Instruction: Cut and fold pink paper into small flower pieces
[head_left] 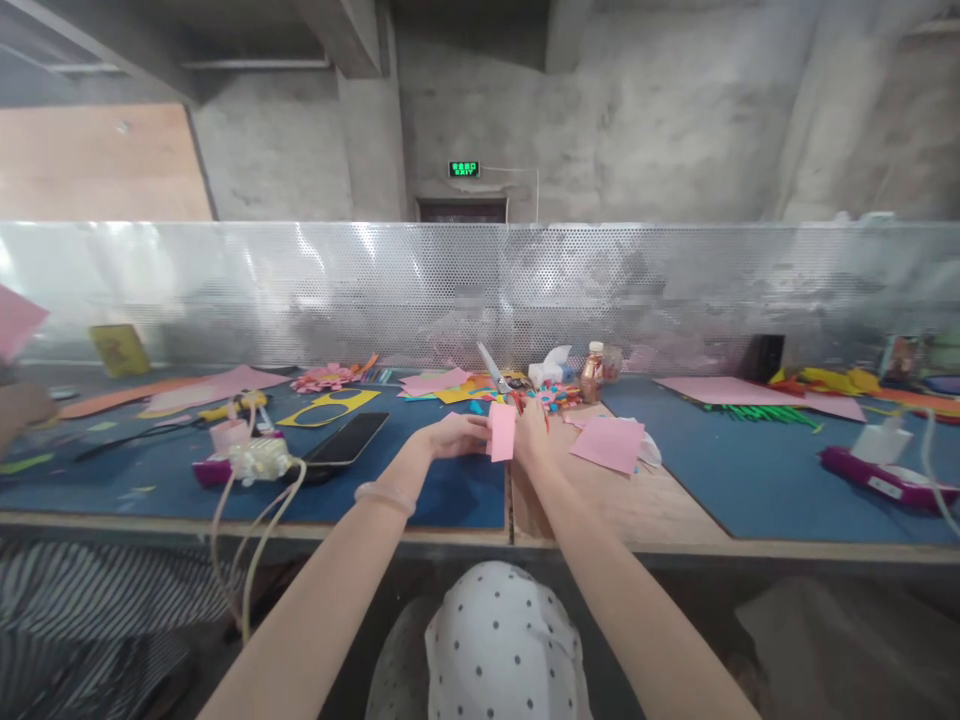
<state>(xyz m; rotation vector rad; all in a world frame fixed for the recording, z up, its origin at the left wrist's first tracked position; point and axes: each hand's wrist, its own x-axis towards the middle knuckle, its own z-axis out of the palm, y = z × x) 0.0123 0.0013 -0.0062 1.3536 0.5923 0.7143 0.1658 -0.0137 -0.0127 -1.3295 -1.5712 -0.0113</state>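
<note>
Head view: the left fingers (472, 431) pinch a small piece of pink paper (503, 433) above the bench (442, 490), its long axis running nearly straight up and down. The right fingers (532, 412) are just beside it, partly hidden and blurred; whether they grip anything, I cannot tell. Beyond the fingers, scissors (493, 368) have their handles hard to make out.

The phone (351, 438) lies left of the held card (502, 433), the paper sheet (609, 444) right, with the bottle (592, 374) behind that sheet
</note>
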